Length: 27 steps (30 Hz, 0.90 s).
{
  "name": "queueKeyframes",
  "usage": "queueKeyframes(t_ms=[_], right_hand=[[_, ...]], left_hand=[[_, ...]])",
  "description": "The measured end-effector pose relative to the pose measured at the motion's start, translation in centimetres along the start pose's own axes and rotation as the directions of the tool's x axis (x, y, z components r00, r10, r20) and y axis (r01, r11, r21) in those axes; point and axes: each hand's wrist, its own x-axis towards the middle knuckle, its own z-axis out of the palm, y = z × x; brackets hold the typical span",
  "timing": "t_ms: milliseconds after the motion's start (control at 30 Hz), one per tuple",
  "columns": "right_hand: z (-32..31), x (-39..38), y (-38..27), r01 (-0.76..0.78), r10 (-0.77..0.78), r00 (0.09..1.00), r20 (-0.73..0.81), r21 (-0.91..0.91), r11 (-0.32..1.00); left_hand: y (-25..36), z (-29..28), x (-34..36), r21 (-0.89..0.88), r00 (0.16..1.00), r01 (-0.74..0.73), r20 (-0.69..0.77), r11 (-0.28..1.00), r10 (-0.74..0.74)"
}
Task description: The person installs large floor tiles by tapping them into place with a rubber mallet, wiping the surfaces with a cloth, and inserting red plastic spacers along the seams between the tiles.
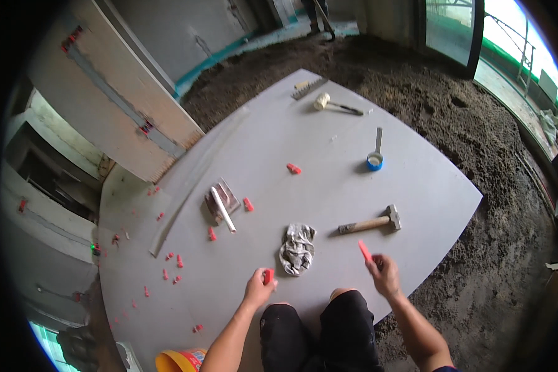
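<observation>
In my left hand (258,288) a red plastic wedge (268,276) is pinched, its far end showing between thumb and fingers. My right hand (384,273) grips a second, longer red wedge (365,250) that points away from me. Both hands hover above a large grey floor slab (260,167), either side of my knees. Between them, a little farther off, lies a crumpled grey cloth (297,249). Just beyond my right hand rests a hammer (372,222) with a wooden handle. Loose red wedges (248,204) lie ahead of my left hand.
Farther off are a white-headed mallet (322,101), a notched trowel (308,88) and a blue round tool with a metal strip (375,162). A flat tool with a white handle (223,209) lies left. A yellow bucket (170,361) stands lower left. Rough sandy ground (409,80) borders the slab. Someone (316,15) stands far back.
</observation>
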Motion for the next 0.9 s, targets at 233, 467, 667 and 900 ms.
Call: queueKeyframes(t_ms=[233,467,667,900], right_hand=[[5.9,18.8,0.8,0.180,-0.200,0.979,-0.041,-0.283,0.942],[16.0,38.2,3.9,0.015,-0.183,0.966,-0.184,-0.663,0.748],[22.3,43.1,4.6,-0.290,-0.073,0.868,-0.492,-0.619,0.730],[23.4,49.6,2.6,-0.179,-0.134,0.916,-0.379,-0.684,0.708]], left_hand=[[-1.5,2.0,15.5,0.103,0.928,-0.155,0.356,0.982,0.109],[-1.4,3.1,39.9,0.727,0.934,-0.132,-0.137,0.674,0.331],[-0.8,2.8,46.4,0.716,0.837,-0.126,-0.295,0.687,0.461],[2.7,1.7,51.3,0.660,0.834,0.120,-0.473,0.741,0.286]])
